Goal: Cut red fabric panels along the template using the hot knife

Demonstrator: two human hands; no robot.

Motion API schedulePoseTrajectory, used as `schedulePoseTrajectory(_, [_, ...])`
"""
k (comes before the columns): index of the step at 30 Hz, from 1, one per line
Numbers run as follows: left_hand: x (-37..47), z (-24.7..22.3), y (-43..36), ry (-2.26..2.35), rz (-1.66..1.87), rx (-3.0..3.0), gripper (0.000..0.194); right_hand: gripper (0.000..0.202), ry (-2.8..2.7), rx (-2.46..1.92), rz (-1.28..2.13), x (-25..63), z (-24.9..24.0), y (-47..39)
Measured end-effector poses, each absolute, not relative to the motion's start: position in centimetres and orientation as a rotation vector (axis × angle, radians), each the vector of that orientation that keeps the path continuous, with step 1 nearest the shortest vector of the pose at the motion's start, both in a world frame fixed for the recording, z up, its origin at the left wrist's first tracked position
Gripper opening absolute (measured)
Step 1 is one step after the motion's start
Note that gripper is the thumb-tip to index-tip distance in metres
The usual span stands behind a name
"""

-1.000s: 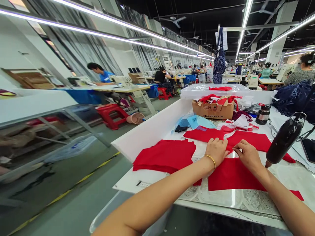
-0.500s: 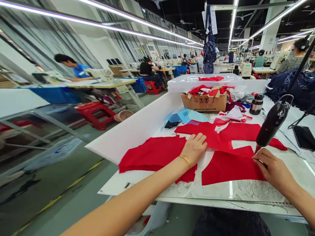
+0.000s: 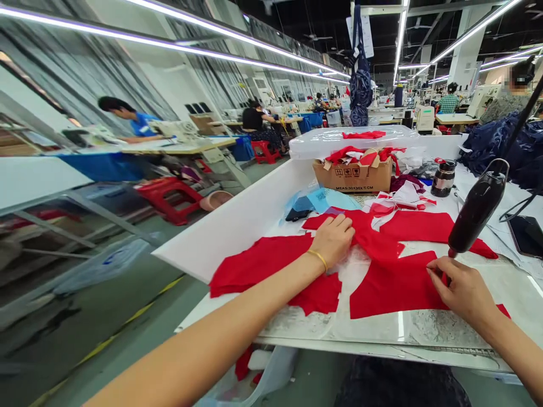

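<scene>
My left hand [image 3: 333, 242], with a yellow bracelet at the wrist, is closed, its curled fingertips pressed on the edge of a red fabric piece [image 3: 369, 237]. Under and beside that forearm lies a stack of red cut pieces [image 3: 258, 263]. My right hand [image 3: 464, 285] pinches the top edge of another red fabric piece [image 3: 392, 288], which lies flat near the table's front. Just above the right hand hangs a black cylindrical tool [image 3: 477, 212] with a wire loop on top; the fingers hide its lower end.
A cardboard box [image 3: 354, 176] of red scraps stands at the back, before a clear plastic bin [image 3: 352, 138]. A dark jar [image 3: 443, 180] and a phone [image 3: 526, 234] lie to the right. A white board [image 3: 237, 217] edges the table's left. Co-workers sit at sewing machines beyond.
My left hand has shifted slightly up and left over the red fabric. My right hand has moved a little left along the front piece's edge. The view has shifted slightly.
</scene>
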State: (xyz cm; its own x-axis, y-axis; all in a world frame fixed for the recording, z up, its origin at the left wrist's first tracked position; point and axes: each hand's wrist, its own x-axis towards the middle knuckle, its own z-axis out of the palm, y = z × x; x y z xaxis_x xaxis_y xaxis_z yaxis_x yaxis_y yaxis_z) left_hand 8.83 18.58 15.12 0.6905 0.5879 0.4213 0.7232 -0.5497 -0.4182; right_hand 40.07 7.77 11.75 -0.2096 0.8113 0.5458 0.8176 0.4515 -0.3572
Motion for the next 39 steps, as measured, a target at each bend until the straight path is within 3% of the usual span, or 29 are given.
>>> schedulePoseTrajectory(7, [6.3, 23.3, 26.3, -1.207, -0.411, -2.101, 0.022, 0.028, -1.760, -1.303, -0.273, 32.9, 16.0, 14.9])
schedulePoseTrajectory(10, [4.1, 24.5, 26.1, -1.289, -0.456, -2.029, 0.023, 0.035, -1.740, -1.309, -0.238, 32.2, 16.8, 16.8])
schedulePoseTrajectory(16, [0.7, 18.6, 23.2, -1.364, -0.248, -2.223, 0.009, 0.024, -1.985, -1.314, -0.033, 32.5, 13.6, 17.4])
schedulePoseTrajectory(20, [0.4, 15.3, 22.2, -1.408, -0.160, -2.331, 0.030, 0.017, -2.028, -1.362, 0.057, 32.6, 12.2, 17.9])
schedulePoseTrajectory(24, [2.6, 14.8, 21.2, -1.399, -0.202, -2.376, 0.020, 0.018, -2.002, -1.381, 0.062, 32.2, 12.6, 17.9])
schedulePoseTrajectory(29, [7.0, 14.3, 20.1, -1.330, -0.266, -2.408, 0.032, 0.024, -1.983, -1.313, -0.001, 32.6, 13.6, 16.1])
schedulePoseTrajectory(33, [7.9, 14.2, 20.5, -1.303, -0.265, -2.379, 0.012, 0.032, -2.012, -1.220, -0.040, 34.8, 13.8, 13.2])
schedulePoseTrajectory(39, [5.6, 14.9, 19.7, -1.193, -0.285, -2.363, 0.014, 0.039, -2.137, -1.167, -0.369, 40.8, 11.9, 8.3])
